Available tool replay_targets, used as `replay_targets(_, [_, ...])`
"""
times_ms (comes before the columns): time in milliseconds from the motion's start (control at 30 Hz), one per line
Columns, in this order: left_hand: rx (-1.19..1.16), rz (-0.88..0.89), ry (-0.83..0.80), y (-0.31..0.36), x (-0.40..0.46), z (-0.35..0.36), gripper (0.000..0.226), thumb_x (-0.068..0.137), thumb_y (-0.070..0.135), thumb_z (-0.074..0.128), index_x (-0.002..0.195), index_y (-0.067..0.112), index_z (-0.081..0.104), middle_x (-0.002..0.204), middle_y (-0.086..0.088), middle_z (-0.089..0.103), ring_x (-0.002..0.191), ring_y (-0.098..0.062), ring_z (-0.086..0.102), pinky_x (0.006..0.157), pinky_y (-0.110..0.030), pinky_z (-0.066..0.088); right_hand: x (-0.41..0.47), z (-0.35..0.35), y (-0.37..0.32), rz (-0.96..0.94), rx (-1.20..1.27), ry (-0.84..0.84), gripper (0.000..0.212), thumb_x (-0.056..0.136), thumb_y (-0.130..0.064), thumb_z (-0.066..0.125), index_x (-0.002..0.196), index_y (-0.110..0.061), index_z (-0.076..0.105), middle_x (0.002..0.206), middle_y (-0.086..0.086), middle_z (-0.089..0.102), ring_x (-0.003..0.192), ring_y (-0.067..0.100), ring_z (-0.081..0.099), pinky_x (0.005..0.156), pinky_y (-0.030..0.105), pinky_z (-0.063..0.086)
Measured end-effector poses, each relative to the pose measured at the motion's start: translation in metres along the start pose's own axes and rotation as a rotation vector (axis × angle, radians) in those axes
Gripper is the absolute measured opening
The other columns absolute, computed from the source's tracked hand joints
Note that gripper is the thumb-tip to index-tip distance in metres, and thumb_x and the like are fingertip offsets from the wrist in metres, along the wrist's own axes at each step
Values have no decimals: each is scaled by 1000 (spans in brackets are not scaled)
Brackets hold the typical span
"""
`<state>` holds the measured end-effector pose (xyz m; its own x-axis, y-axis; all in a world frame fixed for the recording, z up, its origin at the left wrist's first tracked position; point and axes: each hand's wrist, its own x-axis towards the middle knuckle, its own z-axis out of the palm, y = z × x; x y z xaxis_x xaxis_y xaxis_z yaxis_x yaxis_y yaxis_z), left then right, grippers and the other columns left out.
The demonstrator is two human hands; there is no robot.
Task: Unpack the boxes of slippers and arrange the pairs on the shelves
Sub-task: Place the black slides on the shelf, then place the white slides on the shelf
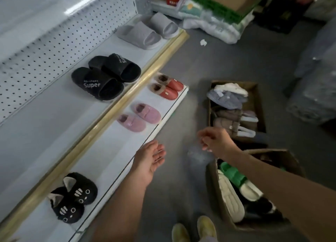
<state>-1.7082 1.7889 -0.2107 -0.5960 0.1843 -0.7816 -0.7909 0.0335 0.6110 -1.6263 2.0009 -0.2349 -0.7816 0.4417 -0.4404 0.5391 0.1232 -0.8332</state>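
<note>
Currently neither hand holds anything. The left hand [152,157] is palm up with its fingers straight and relaxed, hovering over the front edge of the lower shelf [112,156]. The right hand [213,139] reaches out over the grey floor [181,114] with its fingers loosely curled and nothing visible in its grip; it is blurred, so finer detail cannot be told.

Just past the right hand, a cardboard box [254,103] sits on the floor, filled with grey, white and brown fluffy slippers. A second cardboard box [216,190] lies nearer, under the right forearm, holding green, cream and black slippers.

On the lower shelf, from near to far, stand a pair of black cat-face slippers [72,199], a pair of pink fluffy slippers [139,117] and a pair of red slippers with fur lining [166,87]. Each pair sits side by side, well apart from the next.

On the upper shelf [54,114], edged with a gold-coloured rail, are a pair of black slides [105,77] printed with the word "Super", and farther back a pair of grey slides [148,30]. A white pegboard panel [45,47] backs this shelf.

At the bottom edge, the person's feet in yellow slippers [194,230] stand on the floor.
</note>
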Motion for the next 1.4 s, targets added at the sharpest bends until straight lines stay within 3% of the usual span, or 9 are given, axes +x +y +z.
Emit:
replay_targets(200, [175, -107, -87, -88, 9, 53, 23, 100, 18, 53, 122, 15, 58, 91, -3, 69, 79, -17, 64, 67, -30, 49, -32, -90, 102, 251, 89, 270, 22, 84, 11, 55, 91, -4, 69, 67, 12, 65, 51, 19, 57, 50, 25, 46])
replay_targets(367, [309, -149, -125, -155, 13, 107, 12, 100, 12, 51, 103, 19, 61, 88, -4, 69, 76, -19, 64, 71, -33, 51, -63, -132, 200, 407, 113, 375, 22, 84, 9, 54, 89, -6, 68, 71, 15, 67, 50, 17, 58, 42, 19, 43])
replay_targets(700, [379, -277, -90, -309, 48, 208, 14, 101, 18, 54, 110, 16, 63, 91, -5, 70, 81, -19, 65, 76, -35, 53, -105, -157, 396, 816, 351, 325, 21, 93, 8, 44, 97, 0, 63, 67, 16, 59, 49, 22, 50, 42, 21, 35])
replay_targets(867, [348, -365, -52, -386, 82, 244, 17, 101, 20, 53, 116, 15, 61, 98, -5, 70, 86, -19, 67, 78, -35, 53, -88, -171, 456, 901, 409, 227, 18, 96, -3, 51, 110, -2, 63, 75, 13, 63, 57, 21, 55, 50, 25, 42])
replay_targets(967, [338, -397, -39, -423, 105, 252, 20, 102, 22, 52, 120, 15, 59, 103, -6, 71, 92, -20, 67, 77, -35, 53, -64, -171, 481, 984, 486, 190, 28, 98, -4, 47, 123, 4, 56, 67, 10, 58, 49, 17, 55, 41, 19, 45])
replay_targets(1033, [337, -405, -27, -440, 117, 250, 20, 101, 22, 53, 119, 15, 61, 104, -7, 71, 94, -21, 68, 77, -35, 54, -46, -163, 492, 1062, 555, 174, 20, 98, -5, 47, 111, 4, 57, 65, 10, 56, 44, 17, 57, 40, 22, 49])
replay_targets(1133, [358, -424, -21, -459, 136, 244, 15, 102, 23, 53, 113, 19, 62, 105, -7, 72, 95, -22, 69, 80, -36, 54, -27, -135, 515, 1142, 630, 165, 13, 95, -11, 57, 103, -2, 57, 86, 15, 61, 67, 24, 62, 57, 39, 54])
replay_targets(1267, [406, -404, -27, -478, 171, 236, 12, 103, 22, 50, 107, 21, 61, 101, -5, 72, 93, -20, 68, 73, -33, 54, -1, -90, 551, 1174, 965, 181, 38, 92, -20, 63, 122, -3, 47, 118, 23, 55, 81, 30, 62, 57, 41, 52])
replay_targets(1400, [393, -369, -33, -492, 195, 236, 19, 103, 22, 50, 119, 18, 58, 101, -4, 71, 94, -20, 68, 74, -33, 54, 26, -56, 562, 1074, 1262, 282, 34, 94, -24, 60, 119, -3, 50, 113, 23, 60, 85, 30, 65, 56, 35, 54])
